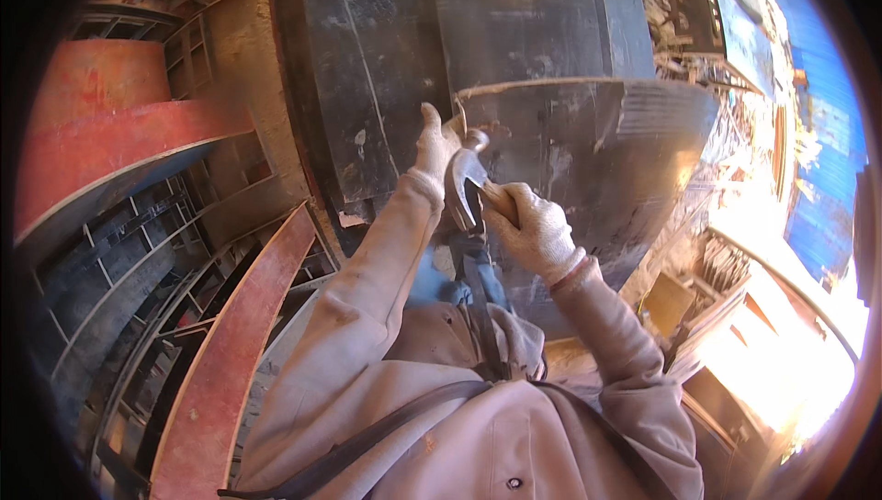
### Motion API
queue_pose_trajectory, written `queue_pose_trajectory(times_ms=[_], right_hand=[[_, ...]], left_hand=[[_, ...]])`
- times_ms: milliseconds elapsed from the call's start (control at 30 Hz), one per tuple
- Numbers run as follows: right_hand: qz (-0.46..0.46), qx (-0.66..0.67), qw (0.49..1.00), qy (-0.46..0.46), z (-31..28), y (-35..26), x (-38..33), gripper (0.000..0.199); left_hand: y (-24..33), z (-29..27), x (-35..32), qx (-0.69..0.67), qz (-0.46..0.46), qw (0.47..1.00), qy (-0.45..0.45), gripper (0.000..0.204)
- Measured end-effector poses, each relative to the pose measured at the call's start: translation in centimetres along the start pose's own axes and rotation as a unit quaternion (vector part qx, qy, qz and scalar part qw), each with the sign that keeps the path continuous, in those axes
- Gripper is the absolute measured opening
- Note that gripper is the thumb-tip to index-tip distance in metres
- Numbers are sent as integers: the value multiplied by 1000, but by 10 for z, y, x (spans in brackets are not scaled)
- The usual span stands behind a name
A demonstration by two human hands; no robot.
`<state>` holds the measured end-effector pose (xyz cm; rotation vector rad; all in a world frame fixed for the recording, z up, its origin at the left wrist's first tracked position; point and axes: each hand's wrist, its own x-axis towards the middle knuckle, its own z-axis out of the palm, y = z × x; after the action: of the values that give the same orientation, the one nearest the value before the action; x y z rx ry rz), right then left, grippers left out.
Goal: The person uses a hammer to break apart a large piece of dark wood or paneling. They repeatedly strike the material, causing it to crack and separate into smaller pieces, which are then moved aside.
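My right hand (535,229), in a pale work glove, is closed around the wooden handle of a claw hammer (467,177). The hammer's metal head lies just left of that hand, with its claw toward my body. My left hand (435,145), also gloved, is at the left corner of a dark plywood panel (570,160). Its thumb sticks up while the fingers curl at the panel's edge, partly hidden by the hammer head. The panel's raw, pale edge runs off to the right from that corner.
Below and beyond the panel lie more dark boards (514,13). Red curved panels (230,353) and metal frames stand on the left. Stacked wood pieces (726,261) and scraps are on the right, near a blue corrugated sheet (822,114). A dark strap hangs across my front.
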<state>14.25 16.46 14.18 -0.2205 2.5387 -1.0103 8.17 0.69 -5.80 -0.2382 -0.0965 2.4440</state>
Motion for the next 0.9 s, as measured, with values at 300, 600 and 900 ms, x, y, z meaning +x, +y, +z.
queue_pose_trajectory(times_ms=[300, 600, 900], right_hand=[[35, -141, 989, -8, 7, 10, 7, 26], [50, -138, 989, -8, 9, -10, 20, 34], [84, -143, 986, -12, 10, -28, 31, 26]], left_hand=[[-10, 23, -9, 224, 43, 914, 336, 97], [15, -77, -2, -144, -128, 946, -262, 79], [-4, 22, -10, 192, 67, 919, 337, 93]])
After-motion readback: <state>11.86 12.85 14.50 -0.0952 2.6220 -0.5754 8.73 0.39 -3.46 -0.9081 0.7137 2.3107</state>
